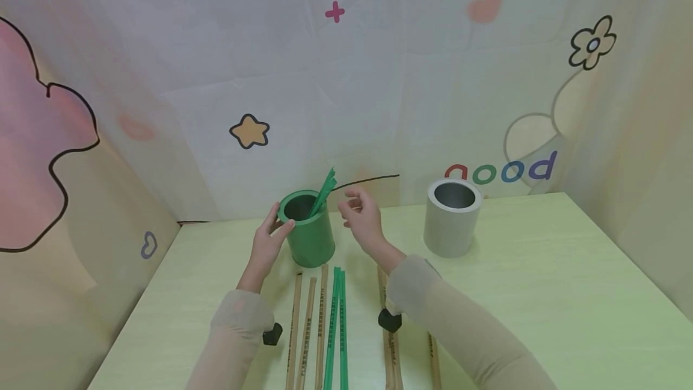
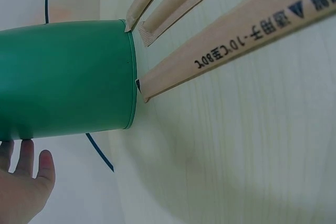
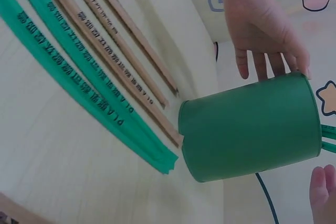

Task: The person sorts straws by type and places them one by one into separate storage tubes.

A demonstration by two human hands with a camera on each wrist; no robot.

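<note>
My left hand [image 1: 269,242] holds the green cup [image 1: 312,239] by its left side, thumb at the front of the rim and fingers on the wall. Green-wrapped straws [image 1: 325,191] stand in that cup, leaning right over the rim. Just right of them, my right hand [image 1: 364,218] is raised with loosely bent fingers and nothing in it. Below the cup lie brown paper-wrapped straws [image 1: 305,330] and two green-wrapped straws [image 1: 343,330]. In the right wrist view, the left hand's fingertips [image 3: 262,72] touch the green cup [image 3: 252,124].
A white cup [image 1: 452,221] stands at the back right of the pale table [image 1: 541,294]. More brown-wrapped straws [image 1: 391,354] lie under and beside the right forearm. A printed curtain [image 1: 379,89] hangs directly behind the cups.
</note>
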